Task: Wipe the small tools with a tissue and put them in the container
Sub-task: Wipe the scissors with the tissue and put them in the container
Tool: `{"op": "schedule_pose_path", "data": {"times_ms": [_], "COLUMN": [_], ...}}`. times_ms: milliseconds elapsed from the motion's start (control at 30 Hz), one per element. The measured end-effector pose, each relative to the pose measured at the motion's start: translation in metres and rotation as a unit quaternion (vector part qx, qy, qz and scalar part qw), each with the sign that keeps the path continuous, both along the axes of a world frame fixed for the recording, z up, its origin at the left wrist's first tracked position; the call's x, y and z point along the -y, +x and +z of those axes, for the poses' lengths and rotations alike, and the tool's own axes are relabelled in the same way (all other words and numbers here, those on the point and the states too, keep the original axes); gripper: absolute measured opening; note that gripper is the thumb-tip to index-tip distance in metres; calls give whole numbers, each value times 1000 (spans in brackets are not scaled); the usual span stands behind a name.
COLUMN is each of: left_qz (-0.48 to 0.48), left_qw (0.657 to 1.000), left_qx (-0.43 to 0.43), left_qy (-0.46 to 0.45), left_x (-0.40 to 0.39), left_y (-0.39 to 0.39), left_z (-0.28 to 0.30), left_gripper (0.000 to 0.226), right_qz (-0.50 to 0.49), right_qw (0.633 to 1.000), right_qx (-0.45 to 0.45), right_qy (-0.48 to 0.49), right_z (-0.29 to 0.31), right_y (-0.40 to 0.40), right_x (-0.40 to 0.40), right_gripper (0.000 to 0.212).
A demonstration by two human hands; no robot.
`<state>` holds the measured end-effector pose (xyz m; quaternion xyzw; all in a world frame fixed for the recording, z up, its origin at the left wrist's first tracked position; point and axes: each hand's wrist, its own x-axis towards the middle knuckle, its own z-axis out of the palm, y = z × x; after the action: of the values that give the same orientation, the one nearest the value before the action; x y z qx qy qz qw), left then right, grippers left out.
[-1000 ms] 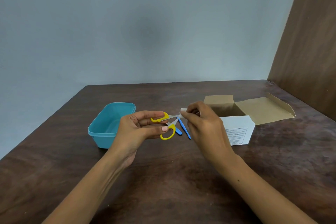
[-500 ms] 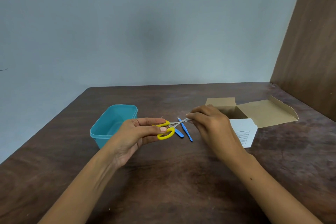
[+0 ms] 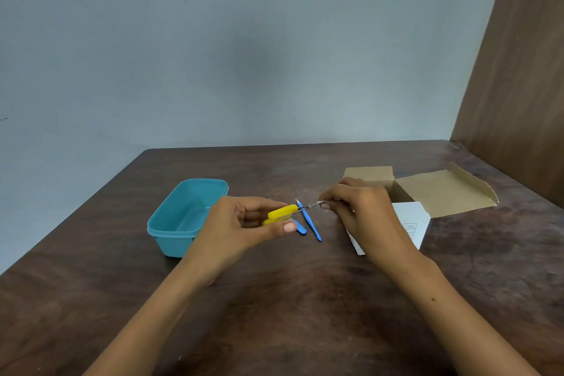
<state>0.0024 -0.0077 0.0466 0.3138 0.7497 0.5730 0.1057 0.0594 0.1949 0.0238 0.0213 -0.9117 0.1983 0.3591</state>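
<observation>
Since a second ago the yellow handles have closed together, and my right hand (image 3: 361, 210) has slid out along the blades toward their tips. My left hand (image 3: 241, 224) grips the scissors (image 3: 282, 213) by those handles, fingers curled over the top and thumb pressed up from below, holding them just above the tabletop (image 3: 305, 314) with the blades pointing right. My right hand pinches the thin metal blades between thumb and fingertips; a sliver of white shows at the pinch, probably the tissue, though it is too small for me to be sure. Below the scissors, two blue tools lie on the tabletop: a long thin one (image 3: 311, 223) angled toward me, and a shorter one (image 3: 301, 228) partly hidden by my left thumb. The teal container (image 3: 171, 223) sits just left of my left hand, open. An opened cardboard box (image 3: 442, 192) lies behind my right hand, its flaps spread.
</observation>
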Motion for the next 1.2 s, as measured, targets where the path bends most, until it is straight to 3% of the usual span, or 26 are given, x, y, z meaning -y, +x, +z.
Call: {"op": "schedule_pose_path", "data": {"times_ms": [167, 333, 467, 567, 667, 767, 933, 1100, 1200], "left_qz": [29, 26, 14, 39, 53, 65, -21, -122, -128], "left_qw": [999, 993, 990, 993, 997, 993, 935, 909, 900], "left_qx": [-32, 67, 102, 94, 40, -79, -250, -304, -329], "left_qy": [28, 93, 98, 64, 30, -65, -252, -259, -257], "left_x": [-1, -3, -4, -4, -4, -6, -7, -13, -15], "left_y": [-4, -3, -3, -7, -12, -15, -16, -11, -8], "left_z": [-9, -9, -14, -18, -22, -28, -35, -42, -44], "left_gripper": [17, 12, 20, 14, 13, 18, 36, 30, 18], "right_qz": [-15, -59, -22, -17, -21, -24, -32, -38, -36], "right_qw": [996, 988, 987, 992, 992, 990, 989, 991, 991], "right_qx": [1, -52, -12, 36, 77, 96, 107, 103, 102], "right_qy": [-89, -130, -161, -119, -98, -97, -95, -80, -78], "right_z": [2, 5, -1, -9, -15, -17, -17, -17, -17], "right_y": [3, 6, 5, 4, 2, 2, 2, 1, 1], "right_x": [2, 2, 17, 26, 29, 30, 27, 24, 24], "right_gripper": [18, 12, 12, 12, 16, 16, 15, 16, 15]}}
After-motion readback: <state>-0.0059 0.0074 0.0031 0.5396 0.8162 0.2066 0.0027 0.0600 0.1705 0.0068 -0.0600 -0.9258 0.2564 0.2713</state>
